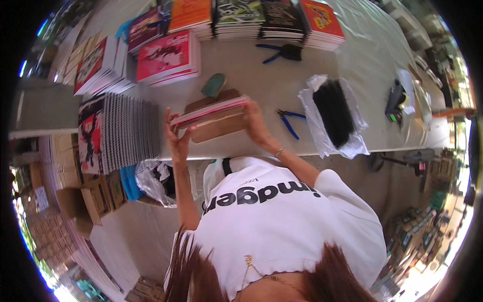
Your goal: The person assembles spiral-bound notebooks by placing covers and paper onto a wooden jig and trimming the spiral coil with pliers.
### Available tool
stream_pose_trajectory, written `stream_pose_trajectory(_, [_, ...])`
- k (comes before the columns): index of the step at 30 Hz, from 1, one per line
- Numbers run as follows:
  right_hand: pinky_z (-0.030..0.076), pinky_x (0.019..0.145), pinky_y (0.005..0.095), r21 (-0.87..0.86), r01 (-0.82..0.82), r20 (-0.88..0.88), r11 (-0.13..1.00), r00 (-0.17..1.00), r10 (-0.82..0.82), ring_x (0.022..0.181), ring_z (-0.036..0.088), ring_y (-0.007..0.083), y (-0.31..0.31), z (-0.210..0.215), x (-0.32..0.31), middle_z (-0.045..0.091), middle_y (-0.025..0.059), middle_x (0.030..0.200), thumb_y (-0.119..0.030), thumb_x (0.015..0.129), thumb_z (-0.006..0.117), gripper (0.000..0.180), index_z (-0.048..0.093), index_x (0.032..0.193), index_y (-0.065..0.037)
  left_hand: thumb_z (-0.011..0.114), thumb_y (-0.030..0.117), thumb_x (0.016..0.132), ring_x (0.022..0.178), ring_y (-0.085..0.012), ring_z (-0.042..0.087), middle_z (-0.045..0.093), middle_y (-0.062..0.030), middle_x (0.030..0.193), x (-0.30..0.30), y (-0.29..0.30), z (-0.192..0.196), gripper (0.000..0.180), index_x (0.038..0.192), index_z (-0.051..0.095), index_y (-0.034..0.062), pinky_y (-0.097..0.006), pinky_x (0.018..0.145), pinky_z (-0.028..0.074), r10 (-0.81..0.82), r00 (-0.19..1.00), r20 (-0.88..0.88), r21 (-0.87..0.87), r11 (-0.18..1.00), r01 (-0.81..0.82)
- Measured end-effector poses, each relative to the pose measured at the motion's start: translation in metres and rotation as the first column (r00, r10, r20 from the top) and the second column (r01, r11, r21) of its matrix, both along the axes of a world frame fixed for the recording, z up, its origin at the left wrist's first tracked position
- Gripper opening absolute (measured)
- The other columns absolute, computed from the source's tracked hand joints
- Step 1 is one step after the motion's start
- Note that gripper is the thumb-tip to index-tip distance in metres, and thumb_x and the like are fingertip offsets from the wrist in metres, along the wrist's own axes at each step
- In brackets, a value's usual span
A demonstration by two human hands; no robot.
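Note:
My left hand [178,138] and my right hand [257,125] grip a thin block of pages [209,111] with pink and white edges, one at each end. It is held edge-up over the table, its wide faces mostly hidden. Close to me, just below it, lies a flat brown piece [219,129], perhaps cardboard or wood. A darker brown piece [193,105] shows behind the pages, and a rounded teal block [214,84] sits beyond that. Blue-handled pliers [289,124] rest on the table to the right of my right hand.
Spiral-bound notebooks [128,133] are stacked at left. Colourful book stacks [239,17] line the far side, near a second pair of blue-handled pliers [282,53]. Black binding coils [333,113] lie on white plastic at right. A black handheld device [395,103] is farther right.

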State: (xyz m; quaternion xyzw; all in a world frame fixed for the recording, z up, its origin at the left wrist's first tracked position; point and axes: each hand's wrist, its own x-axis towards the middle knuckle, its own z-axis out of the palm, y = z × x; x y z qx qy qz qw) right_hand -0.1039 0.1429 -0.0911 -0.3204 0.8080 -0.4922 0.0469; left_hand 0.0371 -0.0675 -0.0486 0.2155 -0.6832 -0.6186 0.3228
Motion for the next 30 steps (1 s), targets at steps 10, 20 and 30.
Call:
stream_pose_trajectory(10, [0.038,0.098,0.0452,0.302,0.665,-0.471,0.682,0.727,-0.5,0.109,0.051,0.0354,0.134,0.057,-0.15,0.056,0.0178,0.119,-0.009,0.08,0.065,0.046,0.057,0.125,-0.013,0.074,-0.004,0.075,0.116,-0.0182,0.049,0.053,-0.0073,0.12,0.0,-0.057,-0.013,0.077,0.142,0.037,0.0083,-0.033,0.103,0.041,-0.143,0.989,0.027,0.029,0.989,0.142])
stream_pose_trajectory(20, [0.049,0.081,0.0427,0.35,0.568,-0.209,0.745,0.823,-0.529,0.087,0.065,0.0346,0.202,0.016,-0.158,0.067,0.0185,0.087,-0.011,0.079,0.07,0.014,0.07,0.091,-0.004,0.036,0.047,0.102,0.109,-0.0192,0.049,0.054,-0.0092,0.112,-0.023,-0.038,0.022,0.052,0.131,0.05,0.0055,-0.033,0.1,0.034,0.164,0.982,0.097,0.002,0.986,-0.165])
stream_pose_trajectory(30, [0.048,0.083,0.0436,0.508,0.562,-0.304,0.652,0.826,-0.475,0.091,0.064,0.0365,0.219,0.044,-0.176,0.068,0.0183,0.094,-0.017,0.087,0.062,0.017,0.072,0.096,-0.006,0.034,0.049,0.102,0.117,-0.0276,0.046,0.054,-0.0146,0.115,-0.034,0.0,0.039,0.056,0.129,0.054,0.0037,-0.04,0.105,0.031,0.357,0.932,0.063,-0.181,0.922,-0.341])
